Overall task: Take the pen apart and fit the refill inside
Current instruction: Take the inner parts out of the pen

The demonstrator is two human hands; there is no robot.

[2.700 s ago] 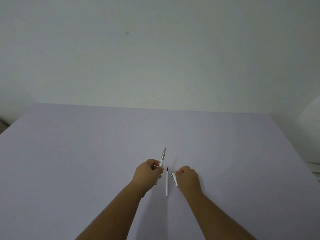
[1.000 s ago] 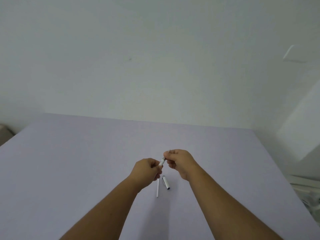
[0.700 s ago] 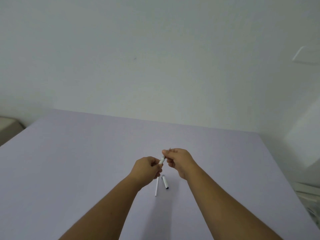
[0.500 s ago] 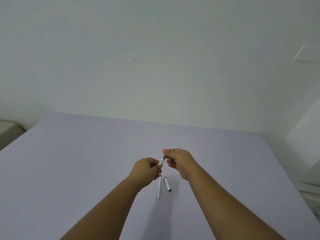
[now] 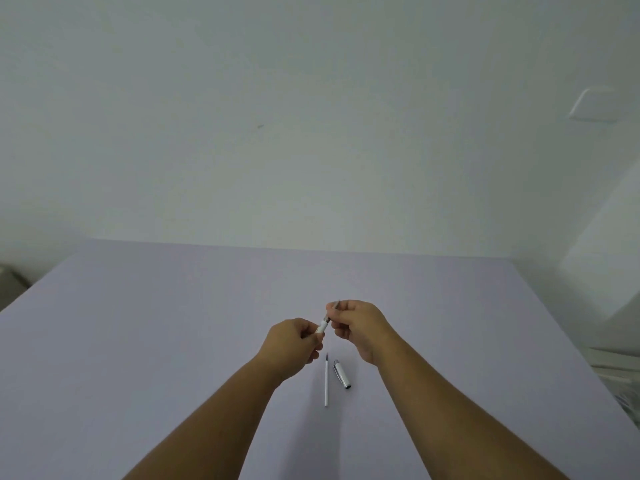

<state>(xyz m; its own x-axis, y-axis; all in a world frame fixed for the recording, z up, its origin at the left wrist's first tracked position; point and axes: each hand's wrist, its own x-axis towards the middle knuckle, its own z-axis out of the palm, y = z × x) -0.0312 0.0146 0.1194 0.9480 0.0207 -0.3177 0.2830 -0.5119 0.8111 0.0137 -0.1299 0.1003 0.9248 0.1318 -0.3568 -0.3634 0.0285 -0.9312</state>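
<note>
A white pen body (image 5: 322,327) is held above the lilac table, pointing up and to the right. My left hand (image 5: 294,344) grips its white barrel. My right hand (image 5: 360,325) pinches the grey tip section (image 5: 333,308) at the upper end. Most of the barrel is hidden inside my left fist. On the table below the hands lies a thin white refill (image 5: 326,381) with a dark point toward the far side. Just right of it lies the white pen cap (image 5: 342,374) with a silver clip.
The lilac table (image 5: 138,341) runs to a pale wall at the back. Its right edge drops off near a white object (image 5: 620,372) at the lower right. A grey piece of furniture (image 5: 8,285) shows at the far left.
My right hand let go of the cap, which now lies on the table beside the refill, and rose to grip the pen's tip. Over the last second both hands have barely moved.
</note>
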